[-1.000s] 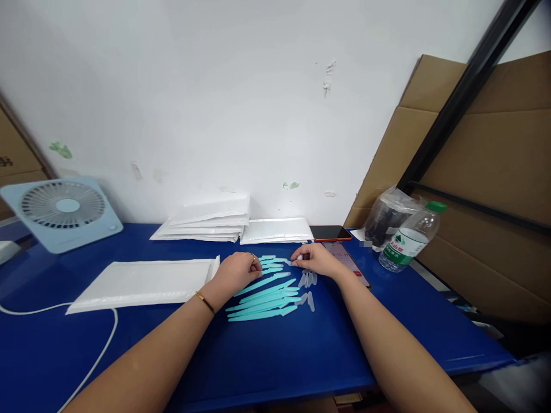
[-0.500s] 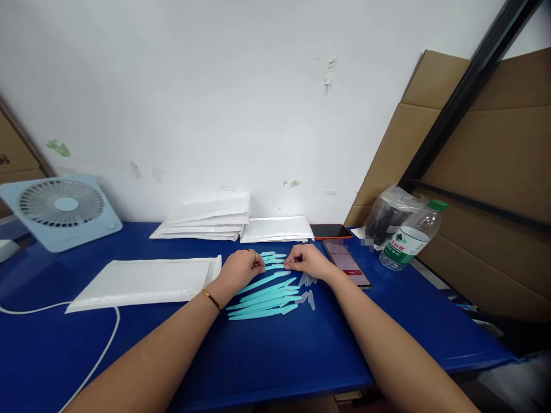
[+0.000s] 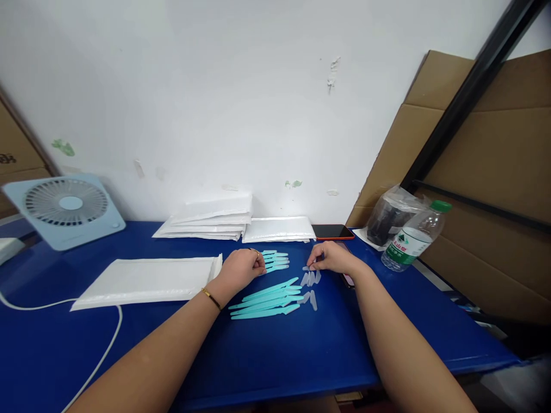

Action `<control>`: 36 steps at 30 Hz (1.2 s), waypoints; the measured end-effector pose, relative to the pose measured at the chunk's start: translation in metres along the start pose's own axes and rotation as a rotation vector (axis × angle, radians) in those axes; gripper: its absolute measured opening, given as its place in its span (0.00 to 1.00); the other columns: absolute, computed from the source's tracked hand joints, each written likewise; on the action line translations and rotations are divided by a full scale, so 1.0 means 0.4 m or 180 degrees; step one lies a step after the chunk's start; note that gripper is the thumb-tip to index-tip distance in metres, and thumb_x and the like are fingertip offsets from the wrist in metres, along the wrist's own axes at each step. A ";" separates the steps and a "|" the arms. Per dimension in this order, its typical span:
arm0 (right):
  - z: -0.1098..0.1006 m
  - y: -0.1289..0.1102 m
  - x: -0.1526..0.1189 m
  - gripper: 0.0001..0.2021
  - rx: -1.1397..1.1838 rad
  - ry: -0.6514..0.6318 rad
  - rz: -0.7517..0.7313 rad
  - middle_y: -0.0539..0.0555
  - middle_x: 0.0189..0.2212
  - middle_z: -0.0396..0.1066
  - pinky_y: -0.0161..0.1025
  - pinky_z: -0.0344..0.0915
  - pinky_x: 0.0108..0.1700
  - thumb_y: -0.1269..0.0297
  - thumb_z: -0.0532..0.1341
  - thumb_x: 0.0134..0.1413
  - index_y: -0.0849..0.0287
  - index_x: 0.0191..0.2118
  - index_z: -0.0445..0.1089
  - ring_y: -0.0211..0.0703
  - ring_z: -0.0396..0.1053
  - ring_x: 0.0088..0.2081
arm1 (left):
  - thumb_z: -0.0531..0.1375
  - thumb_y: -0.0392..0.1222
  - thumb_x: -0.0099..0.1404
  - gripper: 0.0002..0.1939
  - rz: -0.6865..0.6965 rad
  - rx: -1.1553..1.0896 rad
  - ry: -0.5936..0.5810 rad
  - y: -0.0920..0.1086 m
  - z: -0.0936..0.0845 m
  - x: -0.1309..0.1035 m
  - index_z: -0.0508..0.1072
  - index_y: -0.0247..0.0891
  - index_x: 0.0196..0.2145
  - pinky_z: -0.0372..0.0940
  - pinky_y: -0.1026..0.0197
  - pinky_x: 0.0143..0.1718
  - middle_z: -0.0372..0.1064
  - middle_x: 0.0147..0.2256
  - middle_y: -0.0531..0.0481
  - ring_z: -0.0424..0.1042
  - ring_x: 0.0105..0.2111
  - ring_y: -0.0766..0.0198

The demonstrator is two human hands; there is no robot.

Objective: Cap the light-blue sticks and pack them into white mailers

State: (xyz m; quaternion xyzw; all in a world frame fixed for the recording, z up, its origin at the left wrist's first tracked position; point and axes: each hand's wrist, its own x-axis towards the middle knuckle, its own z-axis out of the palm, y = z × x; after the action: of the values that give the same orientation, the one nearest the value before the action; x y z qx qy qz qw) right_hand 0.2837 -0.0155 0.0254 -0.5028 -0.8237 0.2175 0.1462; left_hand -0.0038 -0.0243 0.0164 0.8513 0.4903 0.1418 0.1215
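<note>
Several teal sticks with notched ends lie in a fanned group on the blue table. Behind them, more teal sticks lie side by side, their left ends under my left hand. That hand is closed, its fingertips pinched at the left part of the rear sticks. My right hand is closed in a pinch on a small translucent cap, right of the rear sticks. Several translucent caps lie loose just in front of its fingertips, and others are beside the fanned group.
A white padded envelope lies at left, with stacked envelopes by the wall. A light blue fan and white cable are far left. Behind my right hand are phones, with a bottle and a bagged item farther right.
My right hand has moved right, from the rear sticks to the translucent caps. The stick that lay between the two groups now lies with the rear ones, by my left hand.
</note>
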 end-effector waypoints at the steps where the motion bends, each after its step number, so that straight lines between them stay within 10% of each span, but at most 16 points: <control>1: 0.007 -0.001 0.004 0.09 -0.0014 0.0056 0.0026 0.50 0.28 0.73 0.32 0.60 0.29 0.59 0.64 0.40 0.56 0.29 0.76 0.38 0.68 0.29 | 0.58 0.43 0.54 0.06 -0.0041 0.0086 0.0134 0.000 -0.002 0.001 0.72 0.41 0.26 0.55 0.65 0.28 0.70 0.27 0.54 0.68 0.29 0.65; 4: 0.024 -0.005 0.016 0.10 0.0066 0.0200 0.0037 0.51 0.27 0.73 0.32 0.61 0.29 0.59 0.63 0.41 0.57 0.30 0.76 0.38 0.68 0.29 | 0.57 0.44 0.56 0.07 -0.0031 0.0069 0.0330 0.014 -0.012 -0.007 0.73 0.41 0.27 0.56 0.65 0.29 0.71 0.29 0.53 0.68 0.31 0.64; 10: 0.031 -0.009 0.019 0.09 0.0122 0.0182 -0.0141 0.51 0.27 0.73 0.32 0.61 0.30 0.59 0.63 0.42 0.57 0.30 0.75 0.37 0.68 0.29 | 0.59 0.49 0.52 0.10 0.0219 -0.0582 -0.0587 0.050 -0.007 -0.030 0.74 0.41 0.27 0.55 0.68 0.23 0.71 0.27 0.54 0.67 0.25 0.67; 36: 0.088 -0.057 0.040 0.08 0.0395 0.0258 -0.0525 0.51 0.26 0.71 0.31 0.62 0.28 0.62 0.62 0.45 0.59 0.32 0.74 0.35 0.67 0.26 | 0.52 0.35 0.51 0.08 0.0476 0.0456 -0.0075 0.011 -0.013 -0.011 0.69 0.39 0.20 0.48 0.65 0.23 0.66 0.20 0.53 0.63 0.22 0.66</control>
State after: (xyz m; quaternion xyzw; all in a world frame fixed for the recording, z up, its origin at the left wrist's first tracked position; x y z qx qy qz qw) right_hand 0.2428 -0.0179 0.0069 -0.4316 -0.8407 0.2348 0.2276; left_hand -0.0045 -0.0300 0.0222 0.8936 0.4329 0.1051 0.0552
